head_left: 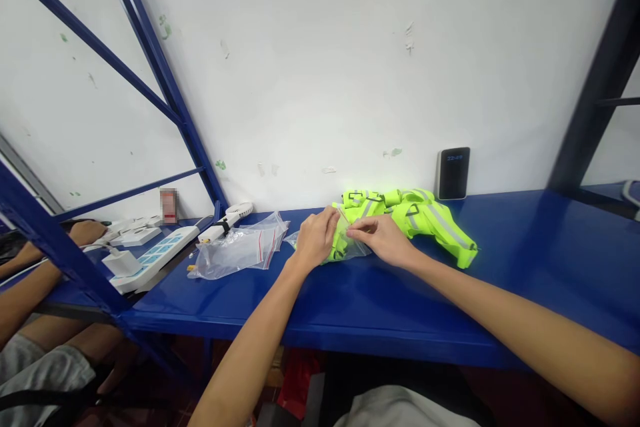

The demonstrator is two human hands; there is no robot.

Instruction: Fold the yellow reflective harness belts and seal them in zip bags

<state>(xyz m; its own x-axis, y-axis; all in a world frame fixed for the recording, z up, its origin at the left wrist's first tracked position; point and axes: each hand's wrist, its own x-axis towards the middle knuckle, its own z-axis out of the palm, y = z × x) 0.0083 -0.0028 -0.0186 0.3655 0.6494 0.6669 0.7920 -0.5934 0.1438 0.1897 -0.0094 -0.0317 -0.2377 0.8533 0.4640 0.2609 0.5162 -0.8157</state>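
Both hands pinch the edge of a clear zip bag (pixel 357 250) with a bright yellow-green reflective item inside. My left hand (pixel 316 238) is closed on the bag's left side, its fingertips at the upper edge. Thumb and fingers of my right hand (pixel 384 238) press together at the same edge, a short way to the right. Several folded yellow-green reflective straps or vests (pixel 435 213), with grey bands and black buckles, lie just behind and to the right of the bag. My fingers cover part of the bag's opening.
More clear zip bags (pixel 240 248) lie left on the blue table (pixel 390 307), near a small white fan (pixel 240 212). A phone-like device (pixel 454 175) leans against the wall. Beyond the blue metal frame (pixel 175 93) are a power strip (pixel 160 257) and another person's arm (pixel 33 290).
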